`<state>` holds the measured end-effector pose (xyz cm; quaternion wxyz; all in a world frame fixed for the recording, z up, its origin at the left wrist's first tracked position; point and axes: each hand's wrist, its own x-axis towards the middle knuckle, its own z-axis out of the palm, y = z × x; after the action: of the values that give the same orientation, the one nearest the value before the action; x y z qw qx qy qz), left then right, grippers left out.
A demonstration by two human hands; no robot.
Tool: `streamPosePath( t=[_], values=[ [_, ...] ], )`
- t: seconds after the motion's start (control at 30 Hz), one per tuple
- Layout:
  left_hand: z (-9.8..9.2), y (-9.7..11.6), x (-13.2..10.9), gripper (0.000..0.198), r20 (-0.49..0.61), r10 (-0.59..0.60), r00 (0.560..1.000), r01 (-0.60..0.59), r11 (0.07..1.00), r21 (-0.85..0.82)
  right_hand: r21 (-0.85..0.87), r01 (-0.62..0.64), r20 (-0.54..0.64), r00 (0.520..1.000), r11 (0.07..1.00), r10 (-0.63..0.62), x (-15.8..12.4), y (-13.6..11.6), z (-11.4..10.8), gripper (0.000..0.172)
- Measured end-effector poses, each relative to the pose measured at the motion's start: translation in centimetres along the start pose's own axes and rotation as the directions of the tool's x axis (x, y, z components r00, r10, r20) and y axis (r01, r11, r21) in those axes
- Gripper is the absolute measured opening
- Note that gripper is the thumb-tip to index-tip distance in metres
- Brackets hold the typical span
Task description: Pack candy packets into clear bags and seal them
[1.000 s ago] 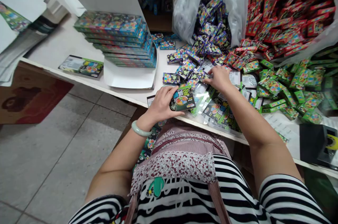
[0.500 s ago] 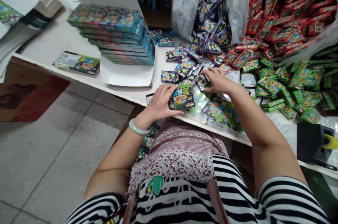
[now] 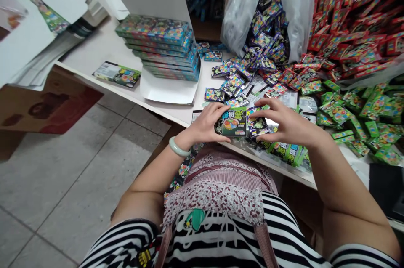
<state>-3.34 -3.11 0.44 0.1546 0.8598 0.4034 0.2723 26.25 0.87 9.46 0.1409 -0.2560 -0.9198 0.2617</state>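
Observation:
My left hand (image 3: 210,124) is closed on a flat black and green candy box (image 3: 232,121) at the table's front edge, thumb on the near side and fingers on the far side. Against the box's right end is a small purple candy packet (image 3: 257,126), pinched between the thumb and fingers of my right hand (image 3: 280,121). Whether the packet's left edge is inside the box I cannot tell. Under my right hand lie several green and black printed packages (image 3: 288,152). Loose purple packets (image 3: 233,85) are just beyond both hands.
Stacked printed boxes (image 3: 158,45) stand in a white tray (image 3: 167,93) at the left, beside a single flat box (image 3: 117,74). Plastic bags (image 3: 298,15) spill purple packets at the back. Red packets (image 3: 356,28) and green packets (image 3: 356,108) are heaped at the right.
My right hand has come from the purple pile toward me with a purple packet, up to the box's right end. My left hand still holds the box. The camera view has shifted left.

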Motion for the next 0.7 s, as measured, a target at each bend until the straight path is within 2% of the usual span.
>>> streamPosePath(
  t=[0.2, 0.3, 0.37, 0.47, 0.53, 0.6, 0.63, 0.7],
  values=[
    [0.2, 0.4, 0.1, 0.109, 0.008, -0.008, 1.000, 0.008, 0.999, -0.037, -0.118, -0.006, -0.018, 1.000, 0.993, 0.004, 1.0, 0.4, 1.3, 0.053],
    [0.3, 0.4, 0.1, 0.106, -0.006, -0.047, 0.999, 0.047, 0.999, -0.028, -0.027, 0.004, -0.020, 1.000, 1.000, -0.005, 0.8, 0.7, 1.8, 0.069],
    [0.4, 0.4, 0.0, 0.104, -0.036, -0.086, 0.996, 0.085, 0.996, -0.010, 0.026, -0.007, -0.083, 0.997, 1.000, 0.009, 0.5, 0.7, 2.2, 0.074],
    [0.6, 0.7, 0.0, 0.104, -0.079, -0.108, 0.991, 0.109, 0.994, 0.016, 0.018, -0.074, -0.223, 0.972, 0.997, 0.076, 0.1, 0.0, 3.4, 0.054],
    [0.8, 0.9, 0.1, 0.105, -0.067, -0.086, 0.994, 0.087, 0.996, 0.014, 0.024, -0.091, -0.222, 0.970, 0.996, 0.095, 0.0, -0.7, 4.4, 0.041],
    [0.8, 1.0, 0.2, 0.105, -0.050, -0.069, 0.996, 0.070, 0.998, 0.010, 0.061, -0.079, -0.201, 0.975, 0.995, 0.090, 0.0, -1.1, 5.0, 0.038],
    [0.8, 1.0, 0.1, 0.105, -0.047, -0.073, 0.996, 0.074, 0.997, 0.018, 0.090, -0.089, -0.228, 0.968, 0.992, 0.108, 0.1, -1.0, 5.1, 0.037],
    [0.4, 0.8, -0.1, 0.106, -0.057, -0.095, 0.994, 0.098, 0.993, 0.059, 0.161, -0.155, -0.350, 0.915, 0.975, 0.203, 1.0, -0.1, 4.9, 0.032]
  ],
)
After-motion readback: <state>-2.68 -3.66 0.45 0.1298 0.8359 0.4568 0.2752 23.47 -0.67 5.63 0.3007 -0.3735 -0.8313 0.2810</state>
